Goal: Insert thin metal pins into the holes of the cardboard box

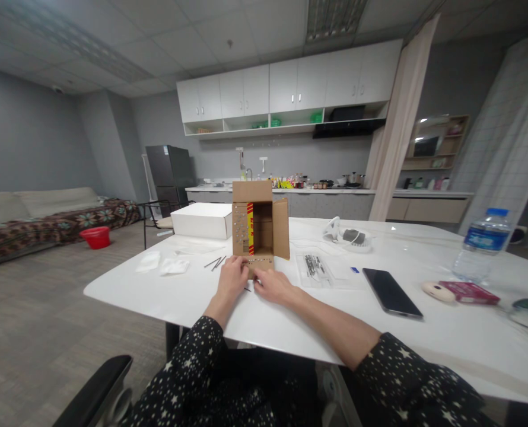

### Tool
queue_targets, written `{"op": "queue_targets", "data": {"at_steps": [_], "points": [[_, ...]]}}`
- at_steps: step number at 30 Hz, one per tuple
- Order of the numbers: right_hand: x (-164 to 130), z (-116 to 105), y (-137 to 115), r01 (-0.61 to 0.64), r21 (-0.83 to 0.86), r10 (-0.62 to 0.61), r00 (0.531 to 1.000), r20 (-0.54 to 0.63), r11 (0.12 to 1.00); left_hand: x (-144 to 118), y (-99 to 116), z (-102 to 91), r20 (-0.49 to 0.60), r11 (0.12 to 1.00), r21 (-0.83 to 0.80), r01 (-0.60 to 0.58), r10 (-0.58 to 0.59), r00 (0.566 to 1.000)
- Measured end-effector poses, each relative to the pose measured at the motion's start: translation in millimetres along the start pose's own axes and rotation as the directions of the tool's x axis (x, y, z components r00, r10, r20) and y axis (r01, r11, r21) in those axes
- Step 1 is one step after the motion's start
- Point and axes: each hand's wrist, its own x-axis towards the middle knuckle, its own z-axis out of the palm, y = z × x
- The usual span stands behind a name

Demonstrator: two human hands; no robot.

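White and broad, the table (166,296) stands before a grey kitchenette, and near its front edge sits a small cardboard box (258,228) on its side, open flaps facing a seated person in star-print sleeves. Both hands meet at the box's lowest flap: the left hand (231,277) lies over its near corner, fingers curled down, and the right hand (272,286) presses fingertips against the flap's edge (whether anything is pinched between them cannot be made out). A dark phone (391,292), a water bottle (482,244) and a white box (202,220) lie around.

Both hands (253,281) forward, close together, fingers curled.
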Motion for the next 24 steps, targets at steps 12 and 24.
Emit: {"op": "queue_targets", "data": {"at_steps": [12, 24], "points": [[-0.3, 0.8, 0.0, -0.006, -0.007, 0.006, 1.000, 0.003, 1.000, -0.1, 5.7, -5.3, -0.005, 1.000, 0.017, 0.019, -0.019, 1.000], [0.2, 1.5, 0.1, -0.003, 0.000, 0.003, 1.000, -0.004, 1.000, -0.3, 6.2, -5.4, -0.032, 1.000, -0.011, 0.026, -0.027, 0.999]]}}
